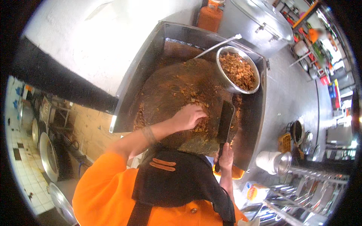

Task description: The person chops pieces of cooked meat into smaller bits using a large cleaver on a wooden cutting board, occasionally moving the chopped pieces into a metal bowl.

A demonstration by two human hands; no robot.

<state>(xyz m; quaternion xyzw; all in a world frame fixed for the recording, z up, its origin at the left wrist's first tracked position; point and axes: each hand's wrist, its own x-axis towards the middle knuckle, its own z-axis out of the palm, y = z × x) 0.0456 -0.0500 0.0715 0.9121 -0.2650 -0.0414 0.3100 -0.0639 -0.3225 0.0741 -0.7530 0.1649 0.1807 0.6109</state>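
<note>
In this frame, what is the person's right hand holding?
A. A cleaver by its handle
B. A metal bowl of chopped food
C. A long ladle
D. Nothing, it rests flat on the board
A. The right hand has its grip closed on the dark handle of a cleaver, whose blade stands on the round chopping block, while the left hand rests on the chopped food.

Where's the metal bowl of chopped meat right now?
In the head view, the metal bowl sits at the far right corner of the steel tray, beyond the cleaver.
</note>
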